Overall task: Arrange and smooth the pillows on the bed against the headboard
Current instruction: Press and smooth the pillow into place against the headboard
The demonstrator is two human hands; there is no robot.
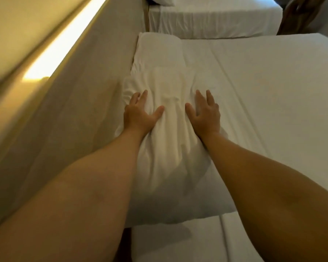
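Nothing is gripped: left hand (140,115) and right hand (206,114) are laid flat, fingers spread, palms pressed into the near pillow (169,157). Cloth is bunched between the thumbs, so smoothing is judged in progress. A second pillow (159,46) lies beyond it; both are set along the headboard (74,103) on the bed (273,91).

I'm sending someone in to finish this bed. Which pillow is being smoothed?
Find the padded headboard on the left. Two white pillows lie along it; it's the near pillow, under the left hand and right hand, creased, unlike the smoother far pillow.
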